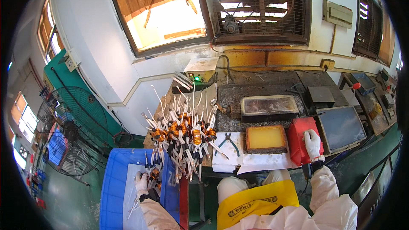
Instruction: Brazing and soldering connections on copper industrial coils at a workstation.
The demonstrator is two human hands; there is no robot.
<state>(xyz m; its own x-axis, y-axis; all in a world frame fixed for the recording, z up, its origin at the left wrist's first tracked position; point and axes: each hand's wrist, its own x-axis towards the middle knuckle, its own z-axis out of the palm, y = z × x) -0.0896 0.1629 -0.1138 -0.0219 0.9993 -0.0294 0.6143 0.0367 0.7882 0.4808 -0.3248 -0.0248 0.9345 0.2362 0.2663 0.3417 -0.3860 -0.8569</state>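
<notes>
My left hand (142,184), in a white glove, is down inside a blue plastic bin (111,174) at the lower left. Its fingers are spread beside a copper-wound coil (155,173) with black and white leads; I cannot make out a hold on it. My right hand (313,143), also gloved, lies on top of a red box-shaped thing (298,134) at the bench's front edge, fingers slightly bent. Between the hands, a heap of copper coils (178,128) with white-sleeved leads and metal lugs stands on the bench corner. Green-handled pliers (230,144) lie on white paper.
A square tray of yellow material (266,138) sits beside the red box. Behind it is a rectangular metal-rimmed pot (269,106); right, a grey-surfaced tray (342,127). A box with a green light (200,73) stands at the back. A floor fan (70,132) is at left.
</notes>
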